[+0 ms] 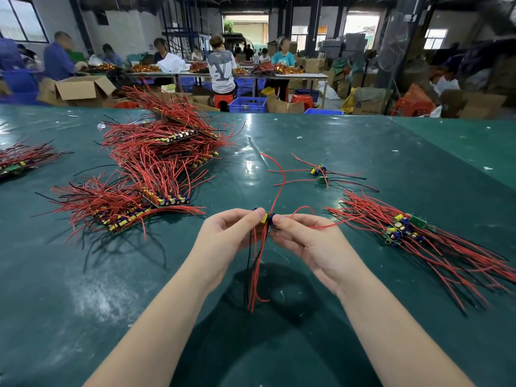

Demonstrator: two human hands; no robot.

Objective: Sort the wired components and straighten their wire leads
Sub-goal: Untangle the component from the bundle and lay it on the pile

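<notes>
A component (pixel 265 218) is pinched above the table (pixel 363 152) between left hand (pixel 223 236) and right hand (pixel 307 241), leads (pixel 255 272) hanging down; a blue crate (pixel 248 104), contents indiscernible, is seen beyond.

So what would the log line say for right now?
left hand: pinching component | right hand: pinching component | leads: hanging down | done pile: right

I can read almost nothing here; only a large pale mark, seemingly the letters "LV", on the back of a grey T-shirt (pixel 222 69) worn by a person seated beyond my green table (pixel 321 141); cardboard boxes (pixel 365 107) near that person carry print too blurred to read.
</notes>
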